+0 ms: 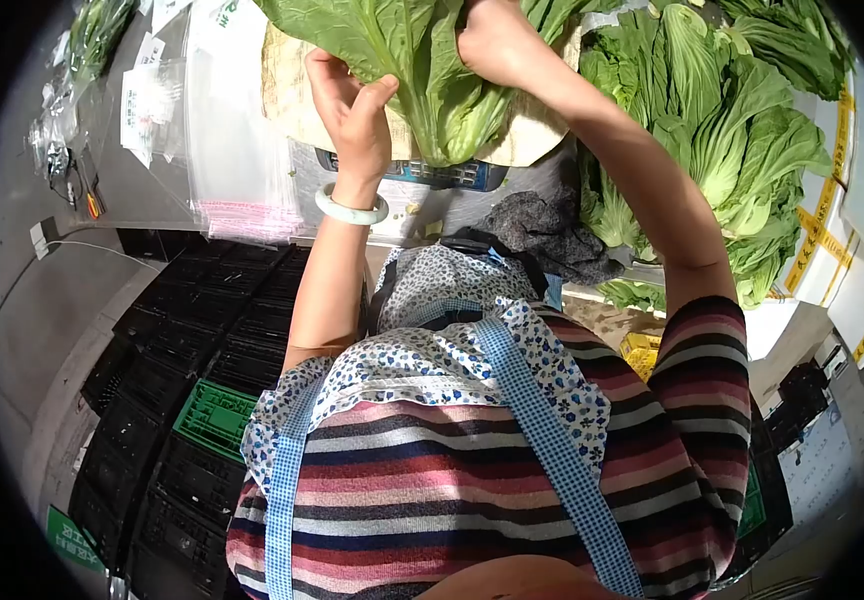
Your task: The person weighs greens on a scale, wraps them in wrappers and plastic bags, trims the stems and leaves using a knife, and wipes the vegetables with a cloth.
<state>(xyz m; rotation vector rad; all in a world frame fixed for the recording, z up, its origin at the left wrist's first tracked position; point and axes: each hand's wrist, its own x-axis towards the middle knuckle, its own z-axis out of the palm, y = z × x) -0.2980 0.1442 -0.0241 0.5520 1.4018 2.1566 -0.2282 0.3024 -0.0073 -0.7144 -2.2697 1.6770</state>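
While the R hand is closed on the upper leaves of one green head, fingertips hidden, the L hand touches its leaf edge; can't tell if thumb & fingers pinch it; head is over the pale round board, base toward the person; work on this 1 looks partway, w/ both hands at it; more greens lie heaped at R, out of hand; clear bags lie flat at L, apparently unfilled.

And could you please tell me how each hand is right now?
Left hand: closed on the leafy green's edge.
Right hand: curled against its leaves; fingertips hidden, so its grip cannot be told.
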